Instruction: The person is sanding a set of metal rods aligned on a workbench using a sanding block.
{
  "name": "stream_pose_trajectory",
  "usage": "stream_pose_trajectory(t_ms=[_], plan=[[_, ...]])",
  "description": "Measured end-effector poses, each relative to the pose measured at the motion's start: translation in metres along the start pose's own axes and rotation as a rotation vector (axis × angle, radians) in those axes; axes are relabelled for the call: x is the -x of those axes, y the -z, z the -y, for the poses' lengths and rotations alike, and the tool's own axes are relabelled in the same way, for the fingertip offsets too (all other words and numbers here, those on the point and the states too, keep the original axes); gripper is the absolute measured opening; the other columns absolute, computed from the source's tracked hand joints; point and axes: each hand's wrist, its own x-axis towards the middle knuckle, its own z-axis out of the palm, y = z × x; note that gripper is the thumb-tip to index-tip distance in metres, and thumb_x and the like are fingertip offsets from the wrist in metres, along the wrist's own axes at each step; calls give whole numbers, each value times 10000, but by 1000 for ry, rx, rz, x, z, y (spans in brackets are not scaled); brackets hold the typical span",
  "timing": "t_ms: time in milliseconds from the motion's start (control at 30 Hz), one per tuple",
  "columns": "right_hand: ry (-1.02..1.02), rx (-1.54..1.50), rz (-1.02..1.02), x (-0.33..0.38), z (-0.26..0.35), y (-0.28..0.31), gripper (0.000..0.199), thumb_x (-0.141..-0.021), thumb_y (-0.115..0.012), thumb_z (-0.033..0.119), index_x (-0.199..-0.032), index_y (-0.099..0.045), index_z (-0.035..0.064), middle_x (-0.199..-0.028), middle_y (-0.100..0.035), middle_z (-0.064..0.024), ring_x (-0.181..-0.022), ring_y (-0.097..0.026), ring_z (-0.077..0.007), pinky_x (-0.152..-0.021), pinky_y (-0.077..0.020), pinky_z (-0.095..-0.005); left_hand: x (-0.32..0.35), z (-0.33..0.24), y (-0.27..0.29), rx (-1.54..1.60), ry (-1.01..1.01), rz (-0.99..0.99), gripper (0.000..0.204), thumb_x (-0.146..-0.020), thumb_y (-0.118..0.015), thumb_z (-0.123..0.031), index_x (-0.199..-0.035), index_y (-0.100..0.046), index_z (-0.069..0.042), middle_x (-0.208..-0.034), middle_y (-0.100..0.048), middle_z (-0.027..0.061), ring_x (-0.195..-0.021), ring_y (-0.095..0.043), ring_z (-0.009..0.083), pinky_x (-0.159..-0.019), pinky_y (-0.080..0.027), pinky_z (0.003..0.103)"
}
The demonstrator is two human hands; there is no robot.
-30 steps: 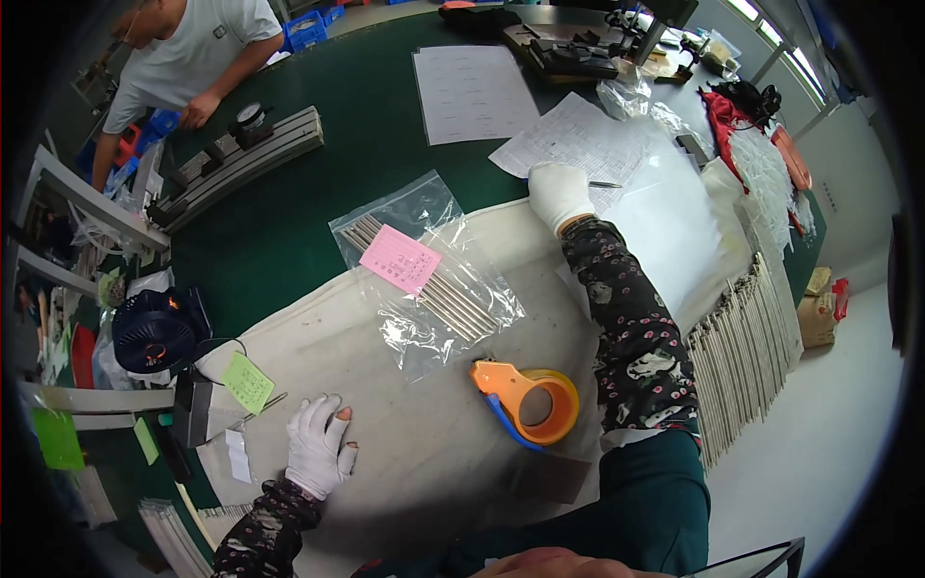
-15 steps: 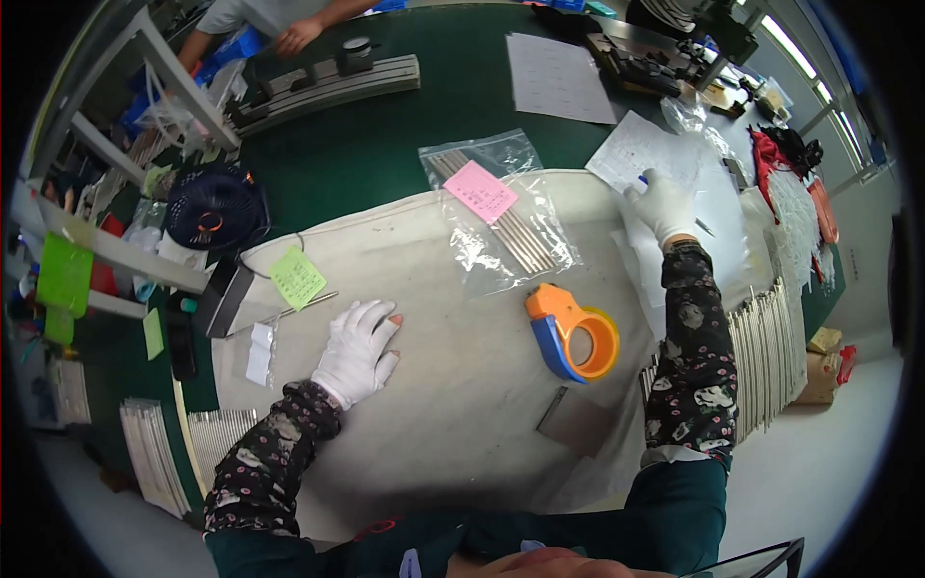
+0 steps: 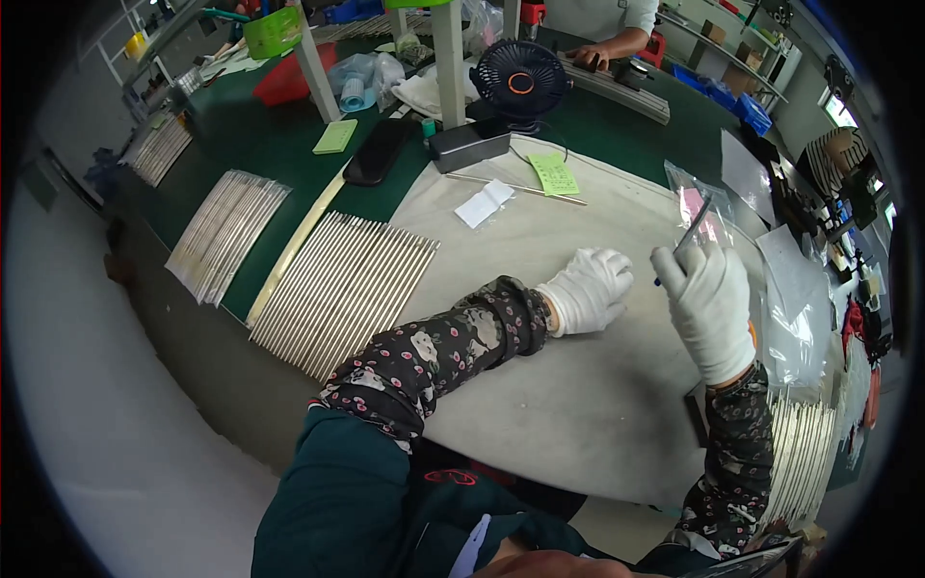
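My right hand (image 3: 711,306), in a white glove, is raised over the right part of the pale cloth (image 3: 540,385). It grips a slim pen (image 3: 695,220) that slants upward, its blue end showing below the fingers. Behind this hand is a clear plastic bag (image 3: 715,229) with a pink label (image 3: 691,204), partly hidden. An orange sliver of the tape dispenser (image 3: 753,333) peeks out beside the wrist. My left hand (image 3: 588,292), also gloved, rests on the middle of the cloth with loosely bent fingers and nothing visible in them.
Left of my arm lies a row of thin metal rods (image 3: 349,289), with bagged rods (image 3: 229,236) beyond. A phone (image 3: 379,152), black box (image 3: 469,144), fan (image 3: 520,82) and green note (image 3: 552,174) sit farther back. More rods (image 3: 802,453) lie right. A co-worker's hand (image 3: 593,55) is at the back.
The view has swung left. My right hand has come off the papers at the right with the pen. My left hand has moved right across the cloth, its fingers now more bent.
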Motion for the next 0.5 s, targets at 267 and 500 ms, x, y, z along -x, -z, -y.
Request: stream_pose_trajectory(t_ms=[267,500], plan=[[308,-304,-26,-95,120,-37,146,-758,-538,136,-904,-534,131,-760,-520,-11,-696,-545,-183,-568,-431,-316,66,-2,-17,499,121,151,420,-920,-422,-395,-1208,-568,-127,-1301,-517,128,-1218,-456,284,-1051,-310,430],[58,-396,69,-179,162,-105,210,-799,-545,122,-1007,-570,112,-713,-583,-71,-710,-609,-228,-581,-472,-356,57,44,-175,2017,275,23,558,-948,-410,-401,-1417,-331,-109,-1432,-383,109,-1300,-354,228,-1107,-260,336]])
